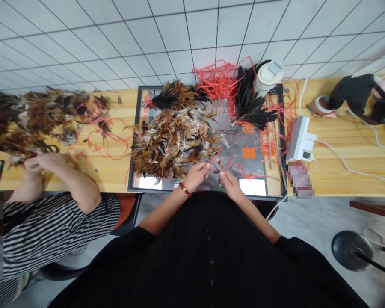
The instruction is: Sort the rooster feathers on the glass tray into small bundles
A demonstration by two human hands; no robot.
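Observation:
My left hand, with a dark red bead bracelet at the wrist, is closed in a pinch. A thin red strand rises from its fingertips. Close beside it on the right, my right hand is closed around a small item with a blue part, whose kind I cannot make out. Both hands are over the near edge of a black-framed tray. A large pile of brown and white feathers lies just left of and beyond my hands.
Behind are red plastic strings, black feathers and a white lidded container. A white power adapter with cables stands right. On the left, a co-worker's hands work beside more brown feathers; scissors lie near.

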